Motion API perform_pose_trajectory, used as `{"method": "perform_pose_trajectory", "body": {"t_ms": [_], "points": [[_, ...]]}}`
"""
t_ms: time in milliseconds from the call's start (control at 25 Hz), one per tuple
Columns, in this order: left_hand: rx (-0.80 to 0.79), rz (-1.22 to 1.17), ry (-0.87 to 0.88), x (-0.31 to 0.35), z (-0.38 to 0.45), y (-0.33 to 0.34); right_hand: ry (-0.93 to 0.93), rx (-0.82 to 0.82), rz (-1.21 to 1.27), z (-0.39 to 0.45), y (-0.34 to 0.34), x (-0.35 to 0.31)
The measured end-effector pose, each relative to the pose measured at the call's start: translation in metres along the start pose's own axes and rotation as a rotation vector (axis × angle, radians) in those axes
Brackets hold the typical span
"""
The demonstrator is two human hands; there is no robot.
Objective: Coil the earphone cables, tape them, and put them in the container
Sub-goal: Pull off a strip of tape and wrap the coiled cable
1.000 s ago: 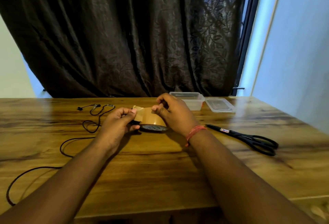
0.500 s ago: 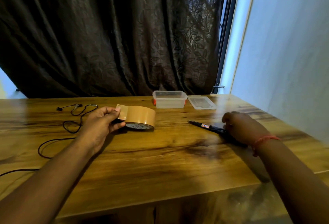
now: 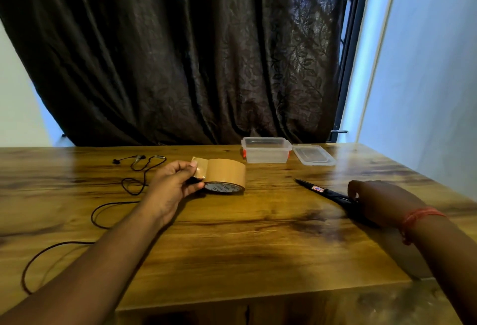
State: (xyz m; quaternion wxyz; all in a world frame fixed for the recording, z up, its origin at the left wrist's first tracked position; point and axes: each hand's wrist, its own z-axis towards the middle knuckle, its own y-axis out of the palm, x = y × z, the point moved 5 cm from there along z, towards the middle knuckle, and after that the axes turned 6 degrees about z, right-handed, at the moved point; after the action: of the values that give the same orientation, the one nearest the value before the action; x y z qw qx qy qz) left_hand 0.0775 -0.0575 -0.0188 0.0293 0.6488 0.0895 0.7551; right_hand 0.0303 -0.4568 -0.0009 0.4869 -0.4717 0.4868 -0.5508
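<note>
Setting: wooden table [image 3: 258, 234] in front of a dark patterned curtain [image 3: 193, 53], a pale wall to the right.
Left grip: the left hand [image 3: 171, 186] pinches the peeled free end of the brown tape roll [image 3: 224, 175], thumb and fingers together on the flap, the roll lying on its side on the table.
Right grip: the right hand [image 3: 379, 202] has left the tape, where it was a second ago, and now lies on the handles of the black scissors [image 3: 325, 191], fingers curled over them; whether they have closed through the loops cannot be told.
What changed: one hand has gone from the roll to the cutting tool, while the other keeps the tape end lifted.
Meaning for the task: a strip looks about to be cut, so the taping step is being prepared before any coiling shows.
Earphone cable [image 3: 129, 185]: loose and uncoiled, trailing across the table to the left of the left hand, earbuds at the far end.
Container [image 3: 265, 150]: clear, open, at the far edge of the table, nothing visible inside.
Lid [image 3: 313, 155]: flat on the table just beside the container, on its right.
</note>
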Motion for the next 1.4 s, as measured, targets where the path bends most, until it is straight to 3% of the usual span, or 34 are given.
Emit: {"method": "perform_pose_trajectory", "body": {"t_ms": [120, 280, 360, 440, 520, 640, 720, 1040, 1400], "points": [[0.008, -0.036, -0.017, 0.0, 0.0, -0.002, -0.047, -0.031, -0.033, -0.003, -0.003, -0.021], [0.024, -0.053, -0.038, 0.0, 0.0, -0.001, -0.012, -0.137, 0.129, -0.011, -0.008, -0.043], [0.042, -0.066, -0.044, 0.0, 0.001, -0.002, -0.002, -0.114, 0.22, -0.014, -0.012, -0.05], [0.054, -0.084, -0.05, 0.0, 0.003, -0.003, -0.026, -0.042, 0.477, -0.023, -0.019, -0.062], [0.071, -0.106, -0.059, 0.0, 0.003, -0.003, -0.076, -0.042, 0.918, -0.043, -0.025, -0.085], [0.077, -0.112, -0.066, 0.0, 0.003, -0.003, -0.202, -0.329, 1.441, -0.079, -0.022, -0.149], [0.071, -0.108, -0.07, 0.0, 0.003, -0.004, -0.245, -0.487, 1.617, -0.093, -0.016, -0.187], [0.054, -0.099, -0.068, 0.0, 0.006, -0.008, -0.215, -0.731, 1.786, -0.096, 0.001, -0.233], [0.076, -0.112, -0.088, -0.001, 0.009, -0.01, -0.19, -0.722, 1.802, -0.088, 0.004, -0.239]]}}
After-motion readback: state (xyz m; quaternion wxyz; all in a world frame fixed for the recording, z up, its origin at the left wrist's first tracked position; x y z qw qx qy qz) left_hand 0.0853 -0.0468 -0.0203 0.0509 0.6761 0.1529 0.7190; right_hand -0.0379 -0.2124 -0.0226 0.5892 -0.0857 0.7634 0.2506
